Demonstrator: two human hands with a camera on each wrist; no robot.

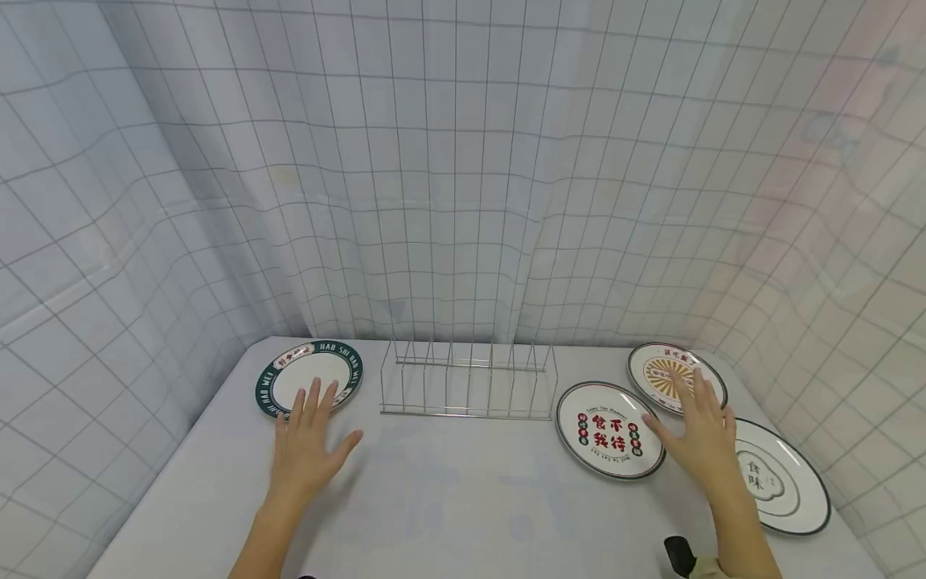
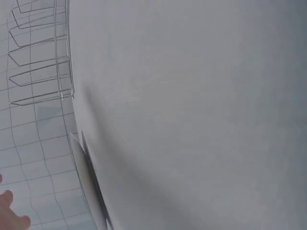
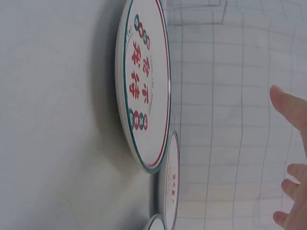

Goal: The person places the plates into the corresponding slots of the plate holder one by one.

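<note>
My left hand [image 1: 307, 452], fingers spread and straight, hovers at the near edge of a plate with a dark green lettered rim [image 1: 268, 392]. Nothing is in it. On the other side my right hand [image 1: 700, 442] is also spread, above the table among several plates. Left of its thumb lies a white plate with red characters [image 1: 609, 462]. Its fingertips overlap, in the head view, a plate with a golden sunburst [image 1: 651, 374]. Partly behind the wrist is a larger oval plate with grey characters [image 1: 796, 490]. In the right wrist view the fingers [image 3: 292, 108] are apart from the plates.
A silver wire dish rack [image 1: 466, 416] stands at the back middle of the white table [image 1: 463, 507], between the plates. White checked curtains [image 1: 463, 201] enclose the back and both sides. A dark object [image 1: 678, 555] shows near my right forearm.
</note>
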